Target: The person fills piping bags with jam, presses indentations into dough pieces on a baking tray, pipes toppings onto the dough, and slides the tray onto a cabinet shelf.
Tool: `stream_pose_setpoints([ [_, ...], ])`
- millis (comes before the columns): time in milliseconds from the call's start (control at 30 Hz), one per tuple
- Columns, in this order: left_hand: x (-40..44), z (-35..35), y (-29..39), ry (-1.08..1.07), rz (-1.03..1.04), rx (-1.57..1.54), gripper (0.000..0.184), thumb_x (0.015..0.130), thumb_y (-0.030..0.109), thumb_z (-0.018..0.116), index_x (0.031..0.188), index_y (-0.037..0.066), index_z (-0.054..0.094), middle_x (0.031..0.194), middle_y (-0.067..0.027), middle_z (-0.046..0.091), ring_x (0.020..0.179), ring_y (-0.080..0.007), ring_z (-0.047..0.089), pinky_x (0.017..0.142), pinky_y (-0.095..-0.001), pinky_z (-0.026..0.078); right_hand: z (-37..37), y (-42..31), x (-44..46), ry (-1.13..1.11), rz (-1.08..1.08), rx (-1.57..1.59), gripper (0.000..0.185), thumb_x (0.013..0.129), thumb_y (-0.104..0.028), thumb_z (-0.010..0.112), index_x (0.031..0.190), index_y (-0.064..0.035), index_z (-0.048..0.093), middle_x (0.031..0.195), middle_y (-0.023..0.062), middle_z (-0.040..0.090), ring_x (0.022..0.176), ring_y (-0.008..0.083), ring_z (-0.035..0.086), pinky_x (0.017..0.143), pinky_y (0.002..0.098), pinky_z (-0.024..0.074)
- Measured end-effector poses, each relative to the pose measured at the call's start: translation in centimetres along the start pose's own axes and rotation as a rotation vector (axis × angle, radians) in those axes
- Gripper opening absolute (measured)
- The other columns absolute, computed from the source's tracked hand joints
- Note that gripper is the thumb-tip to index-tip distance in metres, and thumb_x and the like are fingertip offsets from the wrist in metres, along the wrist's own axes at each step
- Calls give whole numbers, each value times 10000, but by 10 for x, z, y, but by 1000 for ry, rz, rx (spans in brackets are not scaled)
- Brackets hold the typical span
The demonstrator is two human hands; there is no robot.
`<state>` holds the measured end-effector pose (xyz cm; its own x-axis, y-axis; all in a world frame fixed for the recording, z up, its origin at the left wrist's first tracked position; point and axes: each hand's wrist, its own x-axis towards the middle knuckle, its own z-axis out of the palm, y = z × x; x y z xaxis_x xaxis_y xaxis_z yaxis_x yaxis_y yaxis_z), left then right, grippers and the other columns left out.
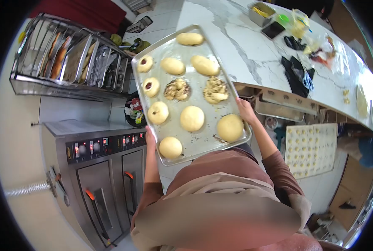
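A metal baking tray (182,56) is held up in front of my body, tilted in view, with one hand on each side. My left hand (151,138) grips its left rim near the lower corner. On the opposite rim, my right hand (246,110) is closed round the edge. Several pale dough pieces lie spread on the tray: round buns (192,118), oval rolls (205,65), rings with a dark red filling (151,87), and twisted knots (215,90) with dark streaks. The fingers under the tray are hidden.
An oven (98,146) with lit dials and orange-marked handles stands at left, below a wire rack (23,79) of trays. The marble counter (236,50) at upper right bears scissors (307,81), a phone (273,30) and bags. A sheet of small dough pieces (310,167) lies at right.
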<state>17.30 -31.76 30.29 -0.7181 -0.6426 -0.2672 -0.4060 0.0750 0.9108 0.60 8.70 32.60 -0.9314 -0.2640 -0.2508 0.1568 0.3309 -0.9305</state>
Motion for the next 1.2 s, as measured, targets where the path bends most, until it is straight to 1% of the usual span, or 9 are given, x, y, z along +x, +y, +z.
stream_pose_setpoints([
  [33, 6, -22, -28, -86, 14, -83, 631, 805, 508, 252, 1026, -47, 454, 958, -76, 511, 853, -131, 473, 749, -241, 364, 9, -2, -2, -23, 4, -7, 448, 844, -347, 313, 875, 68, 480, 653, 194, 486, 646, 189, 483, 634, 332, 375],
  [133, -25, -48, -39, 141, -31, 31, 652, 804, 515, 231, 1015, -60, 452, 962, -103, 511, 879, -167, 475, 766, -260, 366, 30, -16, -6, -116, -32, -40, 455, 848, -341, 318, 860, 91, 461, 613, 130, 452, 620, 143, 404, 597, 298, 373],
  [233, -65, -66, -40, 216, -57, 0, 670, 802, 520, 220, 1030, -73, 434, 992, -129, 498, 909, -198, 470, 791, -276, 358, 49, -20, -5, -219, -60, -110, 444, 845, -339, 322, 839, 82, 466, 593, 204, 444, 582, 165, 411, 582, 330, 379],
  [400, -140, -73, -13, 305, -179, 93, 697, 800, 525, 208, 1094, -88, 359, 1088, -167, 427, 980, -236, 427, 838, -300, 327, 79, -28, -7, -377, -104, -157, 440, 845, -328, 318, 756, 74, 473, 631, 253, 472, 573, 358, 434, 576, 359, 380],
  [667, -172, -114, -49, 462, -298, 131, 721, 797, 531, 192, 1155, -89, 273, 1177, -197, 333, 1065, -266, 358, 874, -314, 296, 114, -47, -16, -473, -141, -165, 427, 843, -322, 326, 737, 68, 465, 615, 261, 458, 582, 374, 437, 586, 378, 372],
  [800, -158, -132, -50, 446, -255, 87, 704, 800, 526, 189, 1097, -93, 349, 1096, -189, 415, 983, -260, 429, 828, -314, 338, 134, -60, -12, -452, -184, -149, 433, 841, -326, 329, 727, 73, 451, 601, 255, 445, 552, 354, 406, 575, 373, 367],
  [967, -133, -137, 17, 540, -162, 120, 670, 809, 512, 194, 988, -80, 451, 943, -159, 515, 845, -240, 503, 744, -314, 382, 165, -93, 12, -461, -163, -158, 421, 835, -312, 340, 698, 72, 445, 616, 250, 444, 564, 331, 400, 585, 377, 365],
  [1100, -75, -191, -41, 408, -72, -35, 648, 818, 494, 198, 970, -75, 467, 912, -151, 529, 829, -220, 502, 728, -303, 379, 195, -95, 32, -418, -157, -159, 426, 834, -312, 345, 668, 71, 433, 577, 227, 417, 526, 277, 344, 563, 371, 358],
  [1200, -43, -199, -51, 362, -33, -46, 639, 821, 487, 201, 935, -76, 482, 863, -139, 540, 784, -205, 502, 699, -296, 381, 208, -88, 29, -350, -136, -182, 433, 830, -320, 349, 673, 74, 438, 588, 251, 425, 532, 340, 353, 556, 386, 352],
])
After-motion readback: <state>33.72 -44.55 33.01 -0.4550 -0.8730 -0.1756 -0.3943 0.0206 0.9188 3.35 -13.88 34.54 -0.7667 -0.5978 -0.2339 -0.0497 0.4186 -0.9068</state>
